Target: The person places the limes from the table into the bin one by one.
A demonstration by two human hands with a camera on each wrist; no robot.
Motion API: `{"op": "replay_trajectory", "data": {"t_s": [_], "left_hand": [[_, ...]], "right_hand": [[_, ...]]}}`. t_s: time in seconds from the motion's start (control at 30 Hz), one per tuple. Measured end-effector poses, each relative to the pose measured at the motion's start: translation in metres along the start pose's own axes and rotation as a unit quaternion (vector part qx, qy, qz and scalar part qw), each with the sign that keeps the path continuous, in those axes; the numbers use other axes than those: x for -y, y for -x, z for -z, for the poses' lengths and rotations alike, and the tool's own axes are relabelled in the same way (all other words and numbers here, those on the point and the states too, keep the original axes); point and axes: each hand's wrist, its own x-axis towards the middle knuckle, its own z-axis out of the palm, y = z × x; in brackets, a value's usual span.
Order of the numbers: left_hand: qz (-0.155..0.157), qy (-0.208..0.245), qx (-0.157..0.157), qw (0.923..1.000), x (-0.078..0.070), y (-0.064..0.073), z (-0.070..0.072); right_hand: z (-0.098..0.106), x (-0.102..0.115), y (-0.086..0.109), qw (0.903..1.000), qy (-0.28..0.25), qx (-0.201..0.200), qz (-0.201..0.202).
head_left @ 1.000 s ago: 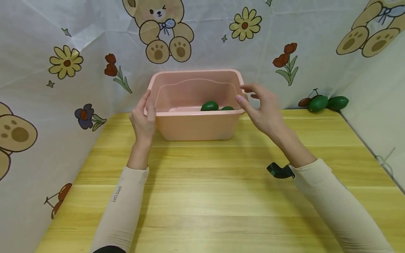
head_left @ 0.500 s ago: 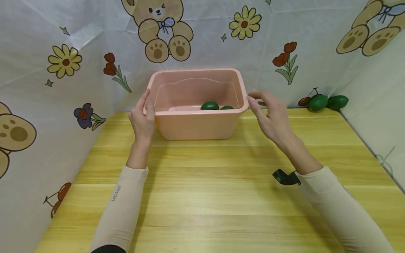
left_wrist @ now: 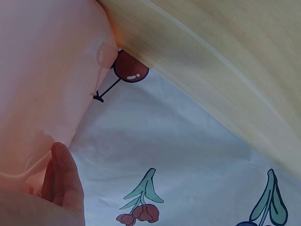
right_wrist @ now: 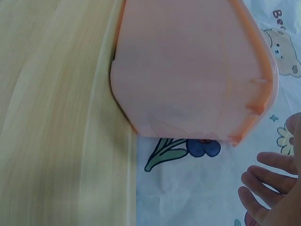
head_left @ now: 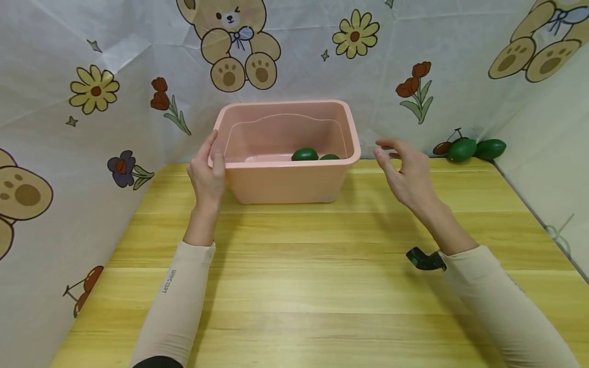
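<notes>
A pink plastic bin [head_left: 287, 183] stands on the table at the back, against the printed cloth. Inside it lie two smooth green oval fruits [head_left: 304, 154], one partly hidden behind the front rim. My left hand [head_left: 205, 176] grips the bin's left end at the rim; in the left wrist view its fingers [left_wrist: 66, 176] lie against the bin's outer wall. To the right of the bin, my right hand [head_left: 407, 171] hovers apart from it, fingers loosely bent, holding nothing. The right wrist view shows that hand's spread fingers [right_wrist: 265, 179] beside the bin's end wall.
Two more green oval fruits [head_left: 462, 150] rest at the table's back right corner, near a printed cherry. White cloth [head_left: 313, 76] with bears and flowers hangs behind and at the left. The wooden table [head_left: 299, 286] stretches toward me.
My right hand has moved right, from the bin's right rim to a spot apart from it. My left hand and the bin have stayed in place.
</notes>
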Motion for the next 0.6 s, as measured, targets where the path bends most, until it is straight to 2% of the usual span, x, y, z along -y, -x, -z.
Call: {"op": "replay_trajectory", "data": {"t_s": [0.4, 0.6], "left_hand": [[-0.002, 0.006, 0.0, 1.0, 0.0, -0.001, 0.001], [-0.001, 0.006, 0.002, 1.0, 0.001, 0.0, 0.002]], "right_hand": [[0.02, -0.044, 0.006, 0.9954, 0.015, -0.021, -0.093], [0.025, -0.057, 0.012, 0.9946, 0.028, -0.016, -0.099]]}}
